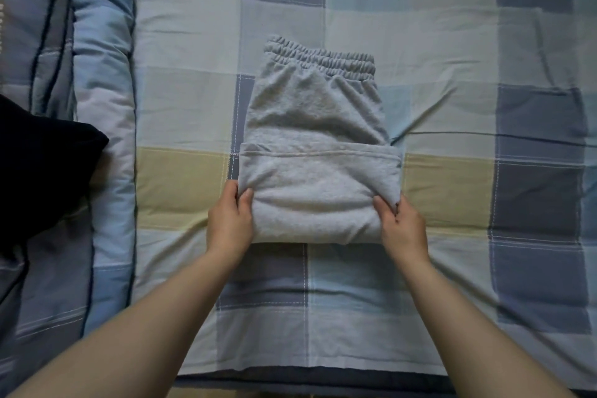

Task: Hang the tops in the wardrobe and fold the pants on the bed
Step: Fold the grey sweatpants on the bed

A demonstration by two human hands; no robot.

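Grey sweatpants [315, 126] lie partly folded in the middle of the bed, elastic waistband at the far end. The near part is doubled over into a thick fold. My left hand [230, 220] grips the left end of that fold, thumb on top and fingers under the cloth. My right hand [402, 223] grips the right end the same way. Both forearms reach in from the bottom of the view.
The bed sheet [452, 107] is a check of pale blue, grey and yellow squares. A rolled quilt [103, 74] runs along the left side. A dark garment [42, 171] lies on the quilt at the far left. The bed's near edge [307, 380] shows at the bottom.
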